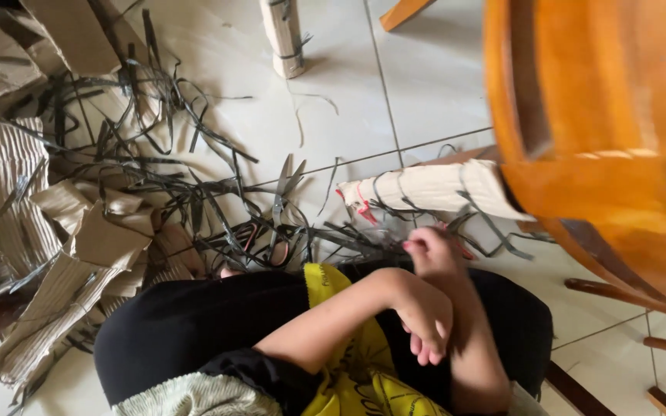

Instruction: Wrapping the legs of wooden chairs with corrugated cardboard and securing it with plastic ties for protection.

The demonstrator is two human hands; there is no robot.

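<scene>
I sit on the tiled floor [425, 69] with my knees drawn up, and I take the scissors [280, 202] as my landmark; they lie flat on the tiles just beyond my knees, blades pointing away from me, among dark plastic strapping strips [171, 162] that spread from them mostly to the left; further left of the scissors is a heap of torn corrugated cardboard [55, 254], probably pushed aside so the middle stays free for work.

My arms are crossed over my lap, to the right of the scissors and nearer to me; my left hand [425, 312] hangs loose over the other forearm, fingers half curled, holding nothing that I can see; my right hand [429, 250] reaches forward with its fingers bent, close to the strips under the wrapped leg, but the picture is blurred there and I cannot tell if it pinches something or only touches.

To the right of the scissors lies a wooden chair [603, 131], tipped on its side; one leg is covered with a cardboard wrap [425, 189] bound by straps, with a small red piece at its end; far beyond the scissors stands another wrapped leg [285, 35], upright.
</scene>
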